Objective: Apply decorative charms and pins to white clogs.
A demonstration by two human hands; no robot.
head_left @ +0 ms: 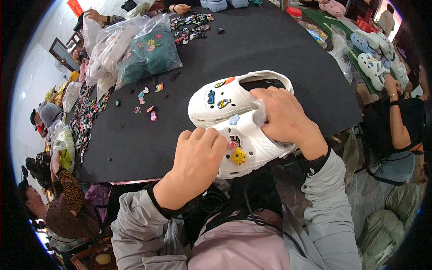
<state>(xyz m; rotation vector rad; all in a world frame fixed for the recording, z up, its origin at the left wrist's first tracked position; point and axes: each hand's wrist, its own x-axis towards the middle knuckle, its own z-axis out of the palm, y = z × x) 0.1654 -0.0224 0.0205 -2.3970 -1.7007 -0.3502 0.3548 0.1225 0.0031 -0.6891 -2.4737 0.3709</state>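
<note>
Two white clogs lie side by side at the near edge of the black table. On the far clog (pixel 200 105) are a pair of blue glasses, a bottle and other small charms. The near clog (pixel 258 139) carries a blue flower charm (pixel 234 119), dark letter charms and a yellow animal charm (pixel 239 156). My right hand (pixel 285 114) wraps the near clog at its foot opening, fingers inside beside some clear plastic. Against that clog's toe, my left hand (pixel 193 155) is closed with fingers curled; its fingertips and anything between them are hidden.
Loose charms (pixel 146 99) lie left of the clogs, with a bigger heap (pixel 85 119) along the left edge. Plastic bags of clogs (pixel 150 49) stand at the far left. A person's arm (pixel 398 114) reaches to white clogs on a green table (pixel 366 81) at right. Other people sit at left.
</note>
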